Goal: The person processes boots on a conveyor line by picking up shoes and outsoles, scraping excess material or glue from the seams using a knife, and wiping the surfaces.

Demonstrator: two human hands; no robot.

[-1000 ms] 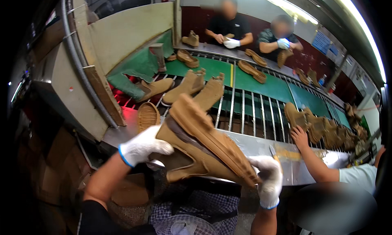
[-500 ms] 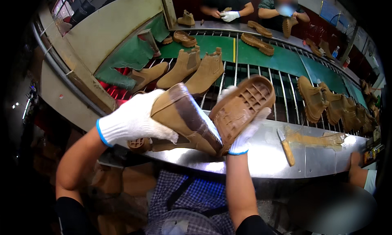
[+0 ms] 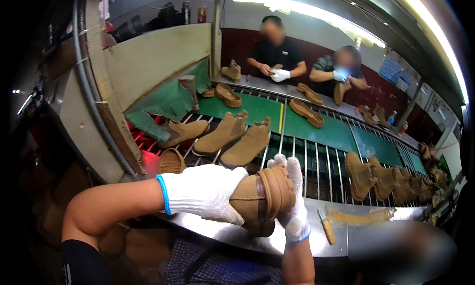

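Note:
My left hand (image 3: 208, 190), in a white knit glove with a blue cuff, is closed around a tan suede ankle boot (image 3: 247, 195). A brown lugged sole (image 3: 278, 191) sits against the boot's bottom. Along the outer side of that sole lies my right hand (image 3: 297, 206), gloved too, its fingers pointing up and pressing on it. The boot is tilted heel toward me, and its toe is hidden behind the heel and my hands. Just beyond my hands, tan boots (image 3: 247, 144) stand on the rack of metal bars.
A wooden-handled knife (image 3: 326, 226) lies on the metal bench edge (image 3: 309, 240). More boots (image 3: 360, 176) line the bars at right. Loose soles (image 3: 306, 112) rest on the green belt (image 3: 257, 106). Two people (image 3: 277, 52) work across the line; a blurred round shape (image 3: 403, 253) fills the lower right.
The sole, earlier angled away from the boot with its gridded inside showing, is now against the boot's bottom. Both hands have turned the pair heel toward me. The view has tilted up.

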